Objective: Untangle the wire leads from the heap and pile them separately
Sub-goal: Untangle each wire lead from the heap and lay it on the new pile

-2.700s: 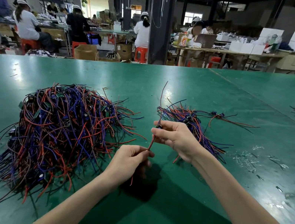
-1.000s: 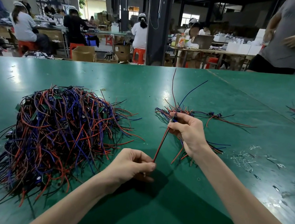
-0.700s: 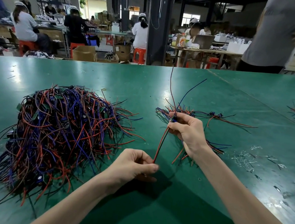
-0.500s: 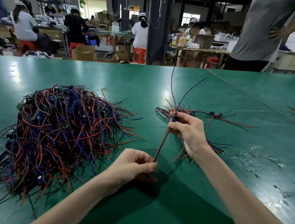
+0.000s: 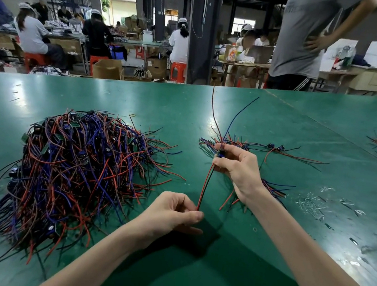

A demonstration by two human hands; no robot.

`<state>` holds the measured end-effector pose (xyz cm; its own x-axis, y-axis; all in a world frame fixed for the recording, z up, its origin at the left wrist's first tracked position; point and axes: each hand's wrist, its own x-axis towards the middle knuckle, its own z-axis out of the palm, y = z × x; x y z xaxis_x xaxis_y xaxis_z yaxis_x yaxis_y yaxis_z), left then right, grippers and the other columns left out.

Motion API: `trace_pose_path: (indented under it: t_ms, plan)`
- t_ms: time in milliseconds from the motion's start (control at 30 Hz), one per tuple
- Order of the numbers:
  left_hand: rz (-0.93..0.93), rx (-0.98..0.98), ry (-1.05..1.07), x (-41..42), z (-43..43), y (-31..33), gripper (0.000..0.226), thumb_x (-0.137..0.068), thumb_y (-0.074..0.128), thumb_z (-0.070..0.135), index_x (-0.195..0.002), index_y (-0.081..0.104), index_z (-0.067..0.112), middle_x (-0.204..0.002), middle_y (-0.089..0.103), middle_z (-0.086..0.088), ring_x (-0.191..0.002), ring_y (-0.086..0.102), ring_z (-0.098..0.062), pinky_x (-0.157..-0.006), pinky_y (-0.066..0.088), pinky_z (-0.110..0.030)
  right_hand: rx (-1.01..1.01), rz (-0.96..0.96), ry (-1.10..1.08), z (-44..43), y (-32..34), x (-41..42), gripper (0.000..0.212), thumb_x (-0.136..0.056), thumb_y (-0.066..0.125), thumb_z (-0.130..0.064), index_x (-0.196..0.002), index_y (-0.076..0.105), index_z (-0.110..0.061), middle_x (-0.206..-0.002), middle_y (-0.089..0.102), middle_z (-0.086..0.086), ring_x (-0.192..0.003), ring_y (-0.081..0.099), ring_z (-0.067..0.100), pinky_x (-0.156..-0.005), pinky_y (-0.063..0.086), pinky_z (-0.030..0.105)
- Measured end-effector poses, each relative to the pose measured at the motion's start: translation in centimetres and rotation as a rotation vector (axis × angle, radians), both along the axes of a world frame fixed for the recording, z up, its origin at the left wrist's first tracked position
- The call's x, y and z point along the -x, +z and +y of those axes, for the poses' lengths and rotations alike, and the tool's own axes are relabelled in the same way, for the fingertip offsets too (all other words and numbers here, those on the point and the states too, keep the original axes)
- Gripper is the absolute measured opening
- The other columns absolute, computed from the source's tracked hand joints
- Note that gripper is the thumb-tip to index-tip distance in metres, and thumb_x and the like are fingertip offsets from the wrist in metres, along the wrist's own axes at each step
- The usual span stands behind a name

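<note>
Item: one wire lead (image 5: 205,187), red and dark strands, stretched taut between my two hands above the table (image 5: 307,142).

My left hand (image 5: 170,214): thumb and forefinger pinch the lead's lower end, other fingers curled.

My right hand (image 5: 237,171): fingertips pinch the lead at its small blue part; one red and one blue strand rise free above it.

Heap (image 5: 73,168): large tangle of red, blue and black leads, to my left.

Small pile (image 5: 274,189): loose leads lying under and behind my right hand, well apart from the heap.

Head-worn view, forward-down, close over table (image 5: 285,124)
</note>
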<state>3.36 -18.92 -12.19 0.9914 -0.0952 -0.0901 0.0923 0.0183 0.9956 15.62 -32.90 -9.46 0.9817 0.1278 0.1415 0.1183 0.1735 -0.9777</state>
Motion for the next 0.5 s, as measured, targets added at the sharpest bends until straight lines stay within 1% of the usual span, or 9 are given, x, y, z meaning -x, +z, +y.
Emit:
trace_pose_path:
  t_ms: [67,133,233,300,400,467,500]
  plan:
    - [0.002,0.019,-0.008,0.1,-0.2,-0.1,0.016,-0.086,0.060,-0.005,-0.072,0.055,0.000,-0.061,0.052,-0.006,-0.055,0.053,-0.011,-0.068,0.060,-0.032,-0.029,0.005,-0.007,0.0,0.2,0.2,0.039,-0.077,0.062,0.017,-0.112,0.061,-0.001,-0.075,0.060,0.005,-0.065,0.058,0.013,-0.053,0.051,0.016]
    - [-0.001,0.037,-0.008,0.1,-0.2,0.0,0.015,-0.086,0.060,-0.004,-0.072,0.057,0.000,-0.063,0.055,-0.008,-0.054,0.055,-0.011,-0.068,0.060,-0.031,-0.065,-0.003,-0.011,0.0,0.5,0.4,0.039,-0.078,0.063,0.017,-0.109,0.056,-0.006,-0.078,0.060,0.006,-0.066,0.058,0.015,-0.052,0.049,0.015]
    - [-0.030,0.061,0.034,-0.1,0.0,0.1,0.009,-0.086,0.061,-0.002,-0.077,0.061,0.000,-0.065,0.056,-0.008,-0.051,0.054,-0.009,-0.063,0.058,-0.027,-0.088,-0.043,-0.012,-0.5,2.1,-0.4,0.029,-0.078,0.064,0.015,-0.095,0.056,-0.008,-0.082,0.060,0.008,-0.070,0.060,0.017,-0.060,0.055,0.020]
    - [-0.039,0.074,0.057,-0.3,0.2,0.1,0.003,-0.086,0.062,-0.001,-0.084,0.064,-0.001,-0.067,0.057,-0.008,-0.051,0.054,-0.009,-0.060,0.057,-0.025,-0.066,-0.046,-0.040,-1.6,3.5,-1.9,0.024,-0.080,0.063,0.012,-0.092,0.057,-0.008,-0.085,0.060,0.008,-0.071,0.061,0.017,-0.061,0.055,0.021]
    - [-0.033,0.073,0.074,-0.5,0.2,-0.1,0.005,-0.087,0.062,0.001,-0.090,0.065,-0.001,-0.069,0.058,-0.009,-0.053,0.054,-0.010,-0.060,0.057,-0.027,0.055,-0.041,-0.092,-3.7,4.9,-4.9,0.021,-0.080,0.060,0.015,-0.091,0.057,-0.003,-0.081,0.058,0.008,-0.063,0.059,0.017,-0.054,0.053,0.019]
    - [-0.023,0.067,0.072,-0.6,0.2,-0.2,0.005,-0.088,0.062,0.002,-0.091,0.065,-0.001,-0.070,0.059,-0.009,-0.053,0.054,-0.011,-0.060,0.057,-0.028,0.245,-0.038,-0.151,-4.8,4.8,-6.8,0.019,-0.077,0.061,0.016,-0.089,0.061,0.001,-0.078,0.059,0.010,-0.059,0.058,0.018,-0.052,0.053,0.020]
    - [-0.017,0.066,0.067,-0.5,0.2,-0.3,0.006,-0.088,0.061,0.003,-0.091,0.065,-0.001,-0.069,0.061,-0.007,-0.053,0.055,-0.011,-0.060,0.057,-0.028,0.366,-0.035,-0.179,-5.2,4.6,-7.5,0.020,-0.076,0.061,0.016,-0.093,0.063,0.005,-0.076,0.060,0.012,-0.058,0.058,0.019,-0.053,0.054,0.021]
